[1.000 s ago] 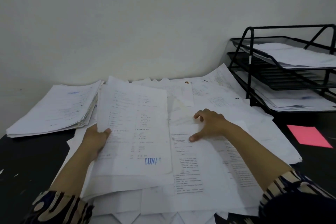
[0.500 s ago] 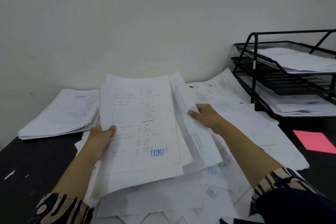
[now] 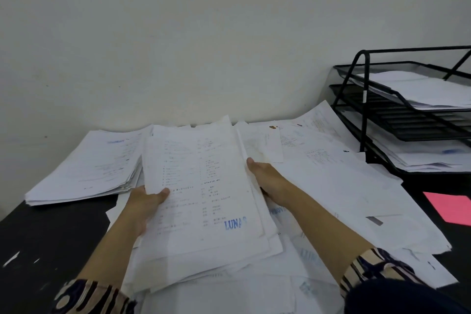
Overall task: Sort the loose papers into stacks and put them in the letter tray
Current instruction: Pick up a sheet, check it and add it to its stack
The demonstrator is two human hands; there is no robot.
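From my head camera, my left hand grips a sheaf of papers by its left edge, thumb on top, while my right hand holds the right edge, its fingers hidden underneath. The sheaf hovers over the loose papers on the dark table; the letter tray at far right is cut off by the frame, and the print is too blurred to read beyond a blue "LUNA" stamp.

White papers bear a blue stamp; black letter tray, pink sheet, striped sleeve
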